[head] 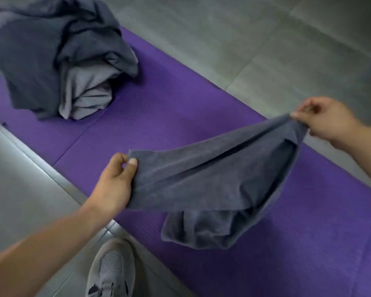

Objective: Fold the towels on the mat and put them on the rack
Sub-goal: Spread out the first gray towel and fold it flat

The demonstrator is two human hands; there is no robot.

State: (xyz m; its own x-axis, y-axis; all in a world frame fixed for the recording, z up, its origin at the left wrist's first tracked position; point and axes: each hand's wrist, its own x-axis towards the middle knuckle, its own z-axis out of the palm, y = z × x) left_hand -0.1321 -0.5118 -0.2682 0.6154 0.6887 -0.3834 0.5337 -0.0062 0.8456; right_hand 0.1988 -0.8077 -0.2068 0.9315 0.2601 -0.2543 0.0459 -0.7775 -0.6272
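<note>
A dark grey towel (pixel 212 185) hangs stretched between my two hands above the purple mat (pixel 169 108). My left hand (pixel 116 181) pinches its near-left corner between thumb and fingers. My right hand (pixel 326 118) pinches the far-right corner. The towel's lower part sags and rests bunched on the mat. A heap of crumpled towels (pixel 62 56), dark grey and lighter grey, lies at the mat's far left end. No rack is in view.
Grey tiled floor (pixel 266 39) surrounds the mat on both sides. My grey shoe (pixel 111 269) stands on the floor at the mat's near edge, below my left forearm.
</note>
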